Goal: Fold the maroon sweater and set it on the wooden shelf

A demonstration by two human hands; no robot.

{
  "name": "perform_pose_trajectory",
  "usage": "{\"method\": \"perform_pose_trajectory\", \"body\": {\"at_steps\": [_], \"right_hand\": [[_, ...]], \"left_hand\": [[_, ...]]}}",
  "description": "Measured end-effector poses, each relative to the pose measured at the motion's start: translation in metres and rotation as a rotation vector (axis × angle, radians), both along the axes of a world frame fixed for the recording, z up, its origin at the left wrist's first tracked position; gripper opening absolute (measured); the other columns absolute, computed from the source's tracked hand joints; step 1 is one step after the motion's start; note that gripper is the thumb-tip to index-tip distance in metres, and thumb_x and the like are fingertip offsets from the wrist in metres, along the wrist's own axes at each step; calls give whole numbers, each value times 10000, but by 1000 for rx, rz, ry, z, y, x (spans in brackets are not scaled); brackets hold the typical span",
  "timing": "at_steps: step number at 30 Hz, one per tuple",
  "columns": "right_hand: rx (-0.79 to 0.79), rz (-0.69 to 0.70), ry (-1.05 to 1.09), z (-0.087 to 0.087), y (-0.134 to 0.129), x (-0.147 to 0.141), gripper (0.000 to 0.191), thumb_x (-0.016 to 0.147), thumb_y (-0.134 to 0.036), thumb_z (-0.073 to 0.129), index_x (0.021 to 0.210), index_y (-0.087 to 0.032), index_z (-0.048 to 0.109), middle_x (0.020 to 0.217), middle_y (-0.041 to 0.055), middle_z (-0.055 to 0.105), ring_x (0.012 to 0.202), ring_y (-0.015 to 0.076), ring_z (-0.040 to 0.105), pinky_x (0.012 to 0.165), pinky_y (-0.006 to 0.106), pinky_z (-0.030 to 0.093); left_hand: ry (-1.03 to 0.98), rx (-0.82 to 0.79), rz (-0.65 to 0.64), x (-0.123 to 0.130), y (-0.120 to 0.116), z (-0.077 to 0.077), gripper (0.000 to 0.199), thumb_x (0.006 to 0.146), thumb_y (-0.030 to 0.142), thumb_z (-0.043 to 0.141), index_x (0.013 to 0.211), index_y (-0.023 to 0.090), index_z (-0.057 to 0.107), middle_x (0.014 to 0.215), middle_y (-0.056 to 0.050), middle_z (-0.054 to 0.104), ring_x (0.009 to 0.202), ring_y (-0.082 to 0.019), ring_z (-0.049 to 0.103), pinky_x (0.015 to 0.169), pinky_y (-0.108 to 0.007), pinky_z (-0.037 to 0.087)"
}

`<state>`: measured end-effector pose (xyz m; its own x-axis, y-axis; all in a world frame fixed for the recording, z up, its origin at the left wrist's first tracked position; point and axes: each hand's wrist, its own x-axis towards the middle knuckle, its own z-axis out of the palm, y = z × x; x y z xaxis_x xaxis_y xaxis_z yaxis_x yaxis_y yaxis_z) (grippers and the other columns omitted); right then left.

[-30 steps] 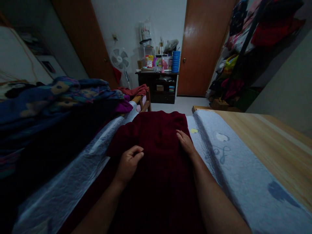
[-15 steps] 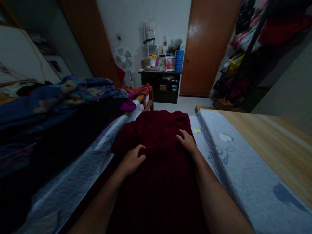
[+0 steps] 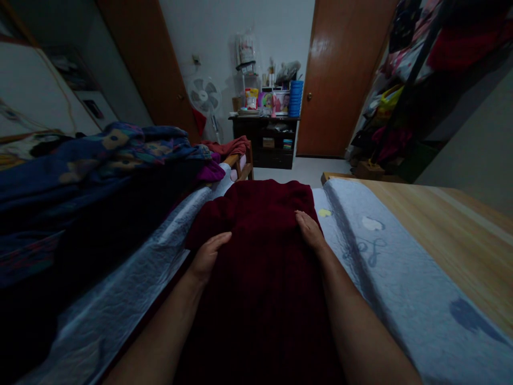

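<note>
A dark red garment [image 3: 256, 267] lies spread lengthwise on the bed in front of me, with a sleeve-like part [image 3: 212, 216] folded out at its upper left. My left hand [image 3: 208, 255] rests on edge at the garment's left side, thumb stretched forward, its other fingers partly hidden. On the opposite side my right hand [image 3: 309, 229] is also turned on edge against the cloth, fingers straight and close together. Neither hand shows cloth gripped in it.
Left of the garment, a heap of clothes [image 3: 120, 155] covers part of the light blue bedding [image 3: 401, 267]. A bare wooden board [image 3: 452, 219] borders the right side. Beyond stand a dark cabinet [image 3: 260, 144], a white fan [image 3: 205, 96] and hanging clothes [image 3: 468, 45].
My left hand has shifted slightly left and turned onto its edge, its thumb straightening. My right hand has moved slightly right and turned on edge, with its fingers drawn together. The garment stays in place.
</note>
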<state>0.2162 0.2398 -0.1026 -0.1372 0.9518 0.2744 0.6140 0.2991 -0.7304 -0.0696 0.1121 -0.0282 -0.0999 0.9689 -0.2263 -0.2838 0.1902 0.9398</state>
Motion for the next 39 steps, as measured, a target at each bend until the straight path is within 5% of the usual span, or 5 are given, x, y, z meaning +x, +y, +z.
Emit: {"method": "perform_pose_trajectory", "body": {"at_steps": [7, 12, 18, 27, 39], "right_hand": [[74, 7, -67, -7, 3, 0, 499, 935, -478, 340, 1275, -198, 574, 1363, 75, 544, 1316, 230, 433, 1139, 440, 287], [78, 0, -217, -8, 3, -1, 455, 930, -420, 409, 1294, -187, 553, 1422, 96, 480, 1355, 244, 376, 1133, 450, 276], [79, 6, -273, -9, 5, -1, 457, 944, -403, 391, 1309, -170, 538, 1427, 106, 472, 1361, 232, 369, 1135, 428, 270], [90, 2, -250, -12, 5, 0, 442, 936, -390, 401, 1312, -198, 531, 1433, 98, 465, 1365, 232, 362, 1132, 455, 274], [96, 8, -253, -11, 5, 0, 432, 934, -385, 404, 1298, -199, 545, 1422, 94, 480, 1358, 228, 374, 1130, 440, 281]], "left_hand": [[-3, -91, 5, -3, 5, -5, 308, 647, 345, 704, 882, 148, 671, 908, -63, 713, 824, -214, 660, 758, -341, 517], [390, 22, -207, -1, 6, -10, 297, 691, 304, 644, 955, 177, 595, 783, 18, 644, 699, -156, 613, 691, -293, 492], [1167, 543, 109, 15, -8, 5, 218, 794, 191, 536, 1004, 223, 584, 985, -45, 606, 946, -203, 574, 891, -350, 439], [1524, 343, -378, 58, -36, -8, 599, 691, 675, 619, 1055, 199, 609, 1014, -107, 609, 932, -282, 582, 824, -384, 437], [1617, 395, -630, 77, -44, -1, 144, 800, 347, 622, 836, 209, 609, 849, -75, 687, 832, -256, 624, 777, -385, 423]]}}
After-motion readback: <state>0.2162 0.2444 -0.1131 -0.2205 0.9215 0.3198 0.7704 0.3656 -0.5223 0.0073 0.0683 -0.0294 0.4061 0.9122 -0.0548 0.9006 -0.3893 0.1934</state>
